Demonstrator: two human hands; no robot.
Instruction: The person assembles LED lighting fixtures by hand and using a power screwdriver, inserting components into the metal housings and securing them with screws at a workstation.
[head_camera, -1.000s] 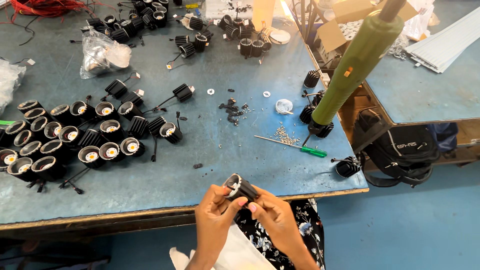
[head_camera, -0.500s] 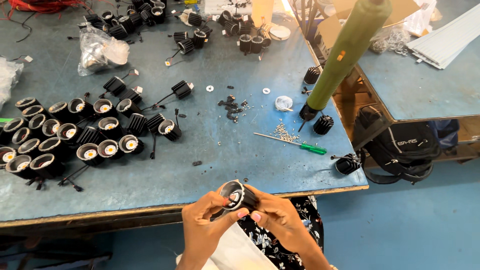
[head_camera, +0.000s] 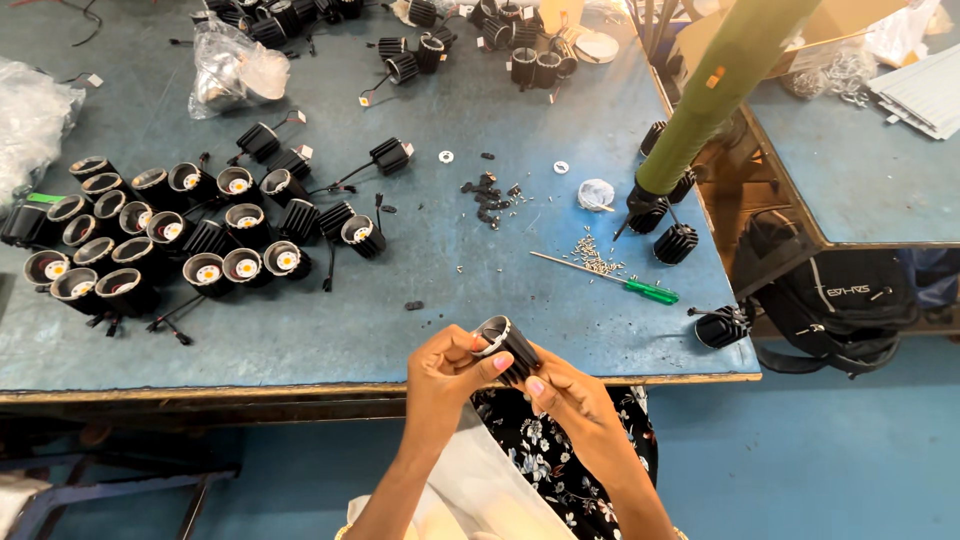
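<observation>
Lower centre of the frame: you hold one black finned lamp housing (head_camera: 507, 347) just over the near edge of the blue worktable (head_camera: 300, 340), its silver-rimmed open mouth turned up and to the left. Your left hand (head_camera: 447, 372) is curled closed about the rim end, thumb and fingertips pinching the ring; your right hand (head_camera: 572, 398) is closed on the finned body from below and to the right, so both hands grip the same piece. The step in hand appears to be fitting or checking the front ring on this housing, judged from the grip alone; whether the ring is fully seated cannot be told. The next move likely calls for a steady hold with the right hand while the left turns or presses the rim, keeping the piece over the table. Left of the frame: a cluster of like lamp units (head_camera: 150, 240) stands together, many showing yellow centres. Centre right: a green-handled screwdriver (head_camera: 610, 280) lies beside a scatter of small screws (head_camera: 595, 258), well apart from your hands. Upper right: a green pole-like tool (head_camera: 720, 85) slants down to the table edge. Right, below the table: a black backpack (head_camera: 840, 310).
</observation>
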